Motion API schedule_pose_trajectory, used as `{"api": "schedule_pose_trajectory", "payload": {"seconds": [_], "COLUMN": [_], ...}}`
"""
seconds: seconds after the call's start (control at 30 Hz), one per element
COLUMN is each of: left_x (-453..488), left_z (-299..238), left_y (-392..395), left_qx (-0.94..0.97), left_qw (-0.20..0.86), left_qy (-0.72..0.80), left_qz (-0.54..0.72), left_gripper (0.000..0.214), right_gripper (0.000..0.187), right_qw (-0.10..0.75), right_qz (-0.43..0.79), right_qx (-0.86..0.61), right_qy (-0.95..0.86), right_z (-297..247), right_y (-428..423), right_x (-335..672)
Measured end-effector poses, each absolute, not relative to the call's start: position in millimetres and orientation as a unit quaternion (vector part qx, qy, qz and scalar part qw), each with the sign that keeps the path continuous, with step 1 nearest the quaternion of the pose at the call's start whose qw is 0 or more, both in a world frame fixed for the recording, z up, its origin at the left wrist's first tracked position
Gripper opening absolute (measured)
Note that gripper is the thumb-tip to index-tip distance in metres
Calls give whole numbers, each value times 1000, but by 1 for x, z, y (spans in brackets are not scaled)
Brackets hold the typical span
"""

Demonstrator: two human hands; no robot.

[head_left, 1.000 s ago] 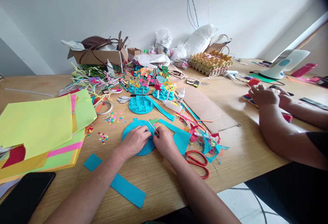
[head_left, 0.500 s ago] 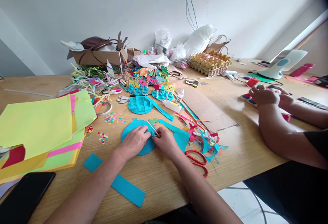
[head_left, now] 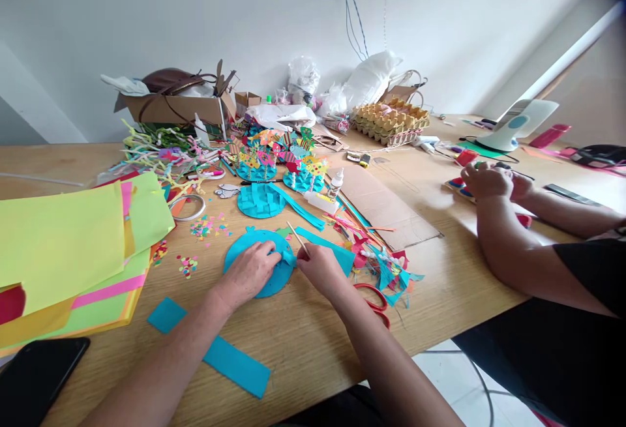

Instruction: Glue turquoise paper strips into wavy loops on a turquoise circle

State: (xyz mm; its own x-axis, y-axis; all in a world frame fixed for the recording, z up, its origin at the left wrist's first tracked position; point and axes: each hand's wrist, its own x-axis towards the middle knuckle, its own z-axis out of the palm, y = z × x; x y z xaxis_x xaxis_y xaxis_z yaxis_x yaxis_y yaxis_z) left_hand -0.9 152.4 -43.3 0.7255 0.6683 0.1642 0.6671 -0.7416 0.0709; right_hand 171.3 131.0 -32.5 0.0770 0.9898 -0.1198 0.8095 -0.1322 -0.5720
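A round blue disc lies on the table in front of me. My left hand rests on it, its fingers pinching a narrow blue strip against the surface. At the disc's right side my right hand holds a thin pale stick, which tilts up to the left. Its fingertips also meet the strip's outer end. A larger cut blue piece lies just beyond that hand. Red-handled scissors lie to its right, partly covered by my forearm. One straight blue band passes under my left forearm.
Coloured sheets and a black phone are at left. Beyond the disc are a woven blue disc, a glue bottle and decorated blue pieces. Cardboard lies right of these. A co-worker's hands work at right.
The view has shifted slightly to the right. A raised blue strip now shows between my hands, and the stick stands a bit steeper in my right hand.
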Motion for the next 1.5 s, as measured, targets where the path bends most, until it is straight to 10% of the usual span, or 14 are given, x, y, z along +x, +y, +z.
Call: {"api": "schedule_pose_trajectory", "payload": {"seconds": [1.5], "left_x": [-4], "left_z": [-42], "left_y": [153], "left_qx": [929], "left_qw": [52], "left_qy": [352], "left_qz": [102], "left_gripper": [20], "right_gripper": [14], "right_qw": [128], "right_qz": [246], "right_qx": [-693], "right_qy": [-665], "right_z": [-23], "right_y": [145], "right_x": [161]}}
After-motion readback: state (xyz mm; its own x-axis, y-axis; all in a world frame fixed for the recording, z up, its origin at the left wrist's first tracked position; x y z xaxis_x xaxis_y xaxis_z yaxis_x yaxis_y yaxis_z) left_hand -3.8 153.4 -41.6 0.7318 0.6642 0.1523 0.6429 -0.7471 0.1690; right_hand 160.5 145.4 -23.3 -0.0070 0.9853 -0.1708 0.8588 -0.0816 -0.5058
